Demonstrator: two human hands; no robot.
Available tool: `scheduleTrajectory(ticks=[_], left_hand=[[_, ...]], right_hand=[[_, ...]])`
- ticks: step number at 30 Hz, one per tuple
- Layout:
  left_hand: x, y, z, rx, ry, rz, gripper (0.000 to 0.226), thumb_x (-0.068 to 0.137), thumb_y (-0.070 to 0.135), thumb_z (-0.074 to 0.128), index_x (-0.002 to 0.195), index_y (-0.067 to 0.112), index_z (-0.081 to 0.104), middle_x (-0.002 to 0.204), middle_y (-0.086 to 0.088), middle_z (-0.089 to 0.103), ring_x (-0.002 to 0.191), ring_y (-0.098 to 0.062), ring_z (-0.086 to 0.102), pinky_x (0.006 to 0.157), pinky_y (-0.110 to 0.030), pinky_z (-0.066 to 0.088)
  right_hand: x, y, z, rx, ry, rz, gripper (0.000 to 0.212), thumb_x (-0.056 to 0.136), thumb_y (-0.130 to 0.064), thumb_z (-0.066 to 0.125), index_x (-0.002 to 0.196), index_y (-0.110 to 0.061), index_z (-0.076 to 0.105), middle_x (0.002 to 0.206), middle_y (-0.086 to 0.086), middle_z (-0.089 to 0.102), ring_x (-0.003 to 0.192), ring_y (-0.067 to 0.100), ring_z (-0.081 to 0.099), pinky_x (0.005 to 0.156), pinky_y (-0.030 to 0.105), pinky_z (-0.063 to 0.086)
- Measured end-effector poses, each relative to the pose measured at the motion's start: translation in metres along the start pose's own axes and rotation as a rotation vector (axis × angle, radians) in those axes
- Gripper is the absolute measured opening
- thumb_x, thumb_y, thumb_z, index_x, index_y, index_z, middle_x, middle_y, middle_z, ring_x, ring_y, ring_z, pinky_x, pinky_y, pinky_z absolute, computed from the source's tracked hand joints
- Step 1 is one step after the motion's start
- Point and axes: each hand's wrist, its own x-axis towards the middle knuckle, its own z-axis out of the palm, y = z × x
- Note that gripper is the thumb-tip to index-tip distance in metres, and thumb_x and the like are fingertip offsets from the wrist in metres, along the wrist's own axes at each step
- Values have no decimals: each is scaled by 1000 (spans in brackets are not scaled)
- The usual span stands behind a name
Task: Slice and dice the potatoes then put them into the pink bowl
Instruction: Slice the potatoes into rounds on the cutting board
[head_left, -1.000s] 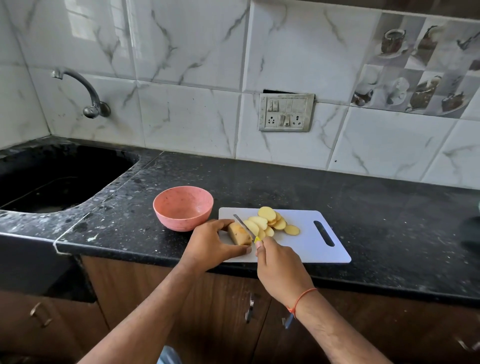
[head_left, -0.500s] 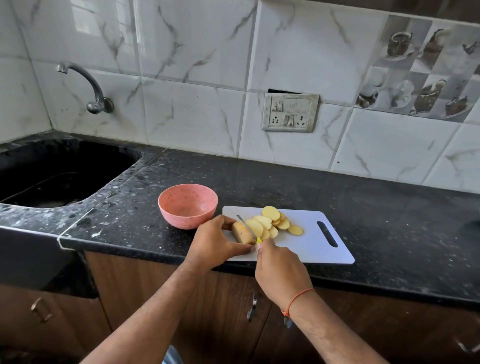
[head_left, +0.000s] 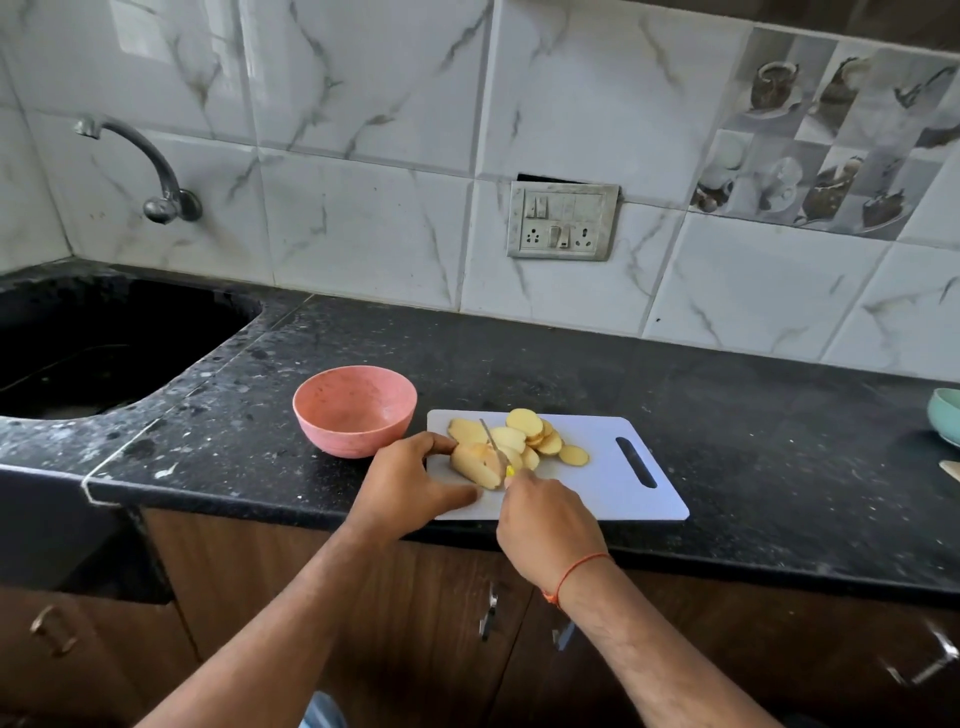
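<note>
Since the earlier frame, a fresh slice lies at 11 o'clock of the unsliced yellow potato piece (head_left: 475, 465), and the small steel-bladed knife (head_left: 493, 445) cuts into that piece. Right hand (head_left: 545, 519) clenches around the knife handle, which is mostly hidden. Left hand (head_left: 408, 486) grasps the potato piece with thumb and forefinger on the white plastic cutting board (head_left: 623, 499). Round pale potato slices (head_left: 535, 436) pile at 1 o'clock. At 9 o'clock of the board stands the speckled pink bowl (head_left: 355, 410). A pale green dish (head_left: 945, 415) is cut off at 3 o'clock.
</note>
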Motion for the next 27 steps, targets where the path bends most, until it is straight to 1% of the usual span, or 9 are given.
scheduleTrajectory(ticks=[4, 7, 10, 12, 14, 16, 19, 22, 27], left_hand=[[-2, 4, 4, 54, 1, 31, 101, 47, 84, 89, 131, 32, 69, 117, 23, 71, 106, 3, 65, 96, -27, 57], [-5, 9, 7, 98, 41, 72, 108, 45, 94, 79, 132, 31, 68, 121, 20, 70, 109, 0, 64, 96, -29, 56], [-7, 15, 10, 137, 61, 99, 98, 51, 91, 77, 128, 31, 70, 118, 20, 70, 108, 0, 63, 92, -27, 53], [-6, 16, 11, 162, 63, 117, 83, 57, 86, 76, 120, 32, 73, 111, 20, 70, 104, -2, 63, 87, -26, 53], [-5, 16, 12, 181, 71, 142, 79, 60, 84, 74, 119, 30, 75, 108, 20, 68, 103, -3, 62, 87, -27, 53], [-3, 14, 14, 186, 77, 144, 85, 62, 83, 75, 127, 29, 73, 113, 19, 68, 107, -4, 61, 91, -28, 53], [-2, 9, 14, 184, 77, 139, 88, 60, 88, 76, 132, 38, 68, 114, 22, 70, 106, 2, 61, 91, -27, 54], [-2, 9, 12, 161, 81, 124, 94, 57, 87, 81, 136, 38, 65, 120, 22, 68, 110, 3, 60, 93, -24, 52], [-6, 8, 9, 195, 51, 129, 104, 55, 93, 76, 141, 37, 60, 121, 23, 62, 110, -1, 58, 96, -30, 54]], right_hand=[[-2, 1, -2, 37, -5, -13, 14, 107, -28, 45, 97, -20, 50, 76, -4, 49, 72, 17, 52, 59, 28, 38], [-4, 0, 0, 53, -7, -12, 13, 106, -27, 46, 100, -19, 55, 79, -3, 55, 74, 18, 56, 60, 28, 41], [-6, -2, 4, 58, 5, -9, 13, 106, -27, 45, 96, -21, 50, 79, -2, 56, 73, 16, 57, 60, 28, 43], [-7, -4, 5, 65, 6, -22, 15, 107, -29, 45, 95, -22, 52, 80, -2, 58, 74, 15, 60, 60, 28, 45], [-7, -7, 6, 63, 4, -31, 17, 107, -30, 44, 96, -21, 54, 82, -2, 60, 75, 15, 61, 60, 28, 44], [-6, -6, 6, 64, 16, -32, 19, 108, -31, 44, 98, -20, 56, 82, -1, 61, 75, 15, 62, 58, 26, 41], [-8, 0, 5, 75, 48, -18, 22, 110, -33, 42, 101, -20, 57, 79, -3, 60, 68, 11, 57, 52, 22, 34], [-10, 7, 2, 102, 64, -8, 27, 110, -37, 39, 103, -20, 58, 79, -4, 60, 70, 11, 59, 54, 21, 35], [-12, 11, -4, 111, 54, 11, 25, 111, -37, 38, 102, -20, 55, 76, -7, 55, 66, 10, 54, 51, 19, 28]])
